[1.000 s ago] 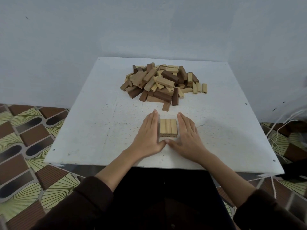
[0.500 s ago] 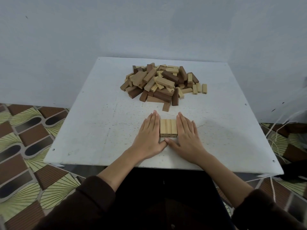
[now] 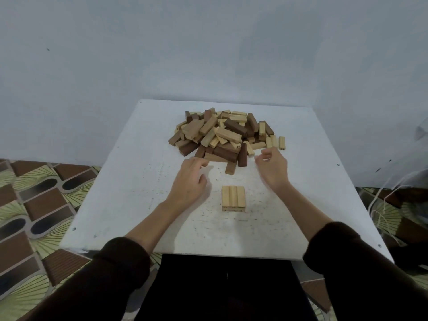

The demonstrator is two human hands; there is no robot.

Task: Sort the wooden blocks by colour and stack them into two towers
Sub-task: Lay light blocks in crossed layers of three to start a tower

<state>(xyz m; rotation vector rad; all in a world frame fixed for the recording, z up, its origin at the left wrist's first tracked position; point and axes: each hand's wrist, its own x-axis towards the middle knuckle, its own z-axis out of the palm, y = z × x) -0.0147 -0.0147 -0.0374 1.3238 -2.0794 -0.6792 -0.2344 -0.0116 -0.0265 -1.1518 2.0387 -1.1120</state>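
Two-handed, hovering over white table [image 3: 129, 181], just short of mixed pile [image 3: 222, 135] lying ahead, past three pale blocks [image 3: 233, 197] sitting side by side; curling fingers [image 3: 198, 162] loosely on left hand [image 3: 190, 184] and right hand [image 3: 273, 169], gripping nothing, right nearer pale strays [image 3: 275, 142]

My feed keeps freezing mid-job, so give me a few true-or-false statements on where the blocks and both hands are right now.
1. Three light blocks lie side by side, touching, on the white table in front of the pile. True.
2. The left hand holds a dark block. False: it holds nothing, and its fingers are loosely curled.
3. The pile mixes light and dark blocks. True.
4. A dark tower stands beside the three light blocks. False: every dark block in view lies in or against the pile.
5. The right hand presses on the three light blocks. False: it is empty, up by the pile's right edge and apart from them.
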